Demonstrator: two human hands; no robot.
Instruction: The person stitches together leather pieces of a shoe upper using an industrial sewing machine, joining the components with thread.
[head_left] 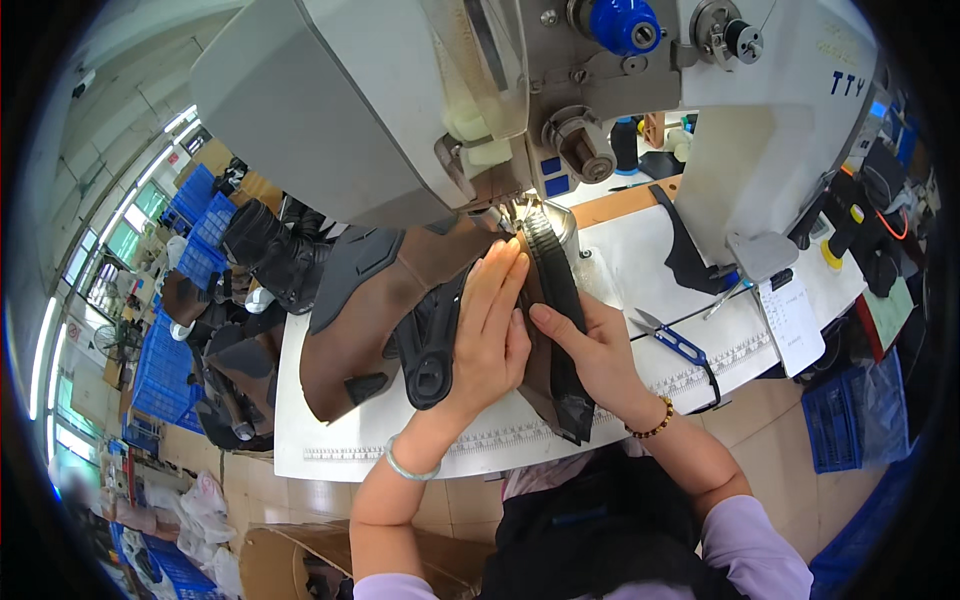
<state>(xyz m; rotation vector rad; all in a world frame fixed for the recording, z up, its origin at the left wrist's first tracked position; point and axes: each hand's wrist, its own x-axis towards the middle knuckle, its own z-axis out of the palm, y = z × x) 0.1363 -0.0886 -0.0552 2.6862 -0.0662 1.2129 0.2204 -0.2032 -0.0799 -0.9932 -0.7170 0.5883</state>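
Observation:
Under the needle area of a large pale sewing machine lies a brown and black boot upper, bent so that its black padded edge runs toward me. My left hand presses on the upper with its fingers stretched out, their tips just short of the lit needle area. Beside it a black moulded piece sticks out from the upper. My right hand grips the padded edge, thumb on the near side; its other fingers are mostly hidden behind the material. The needle itself is too small to make out.
Blue-handled scissors lie right of my right hand on the white table, near a printed ruler strip. A black cut piece and a white paper tag are farther right. More boot uppers are heaped at left.

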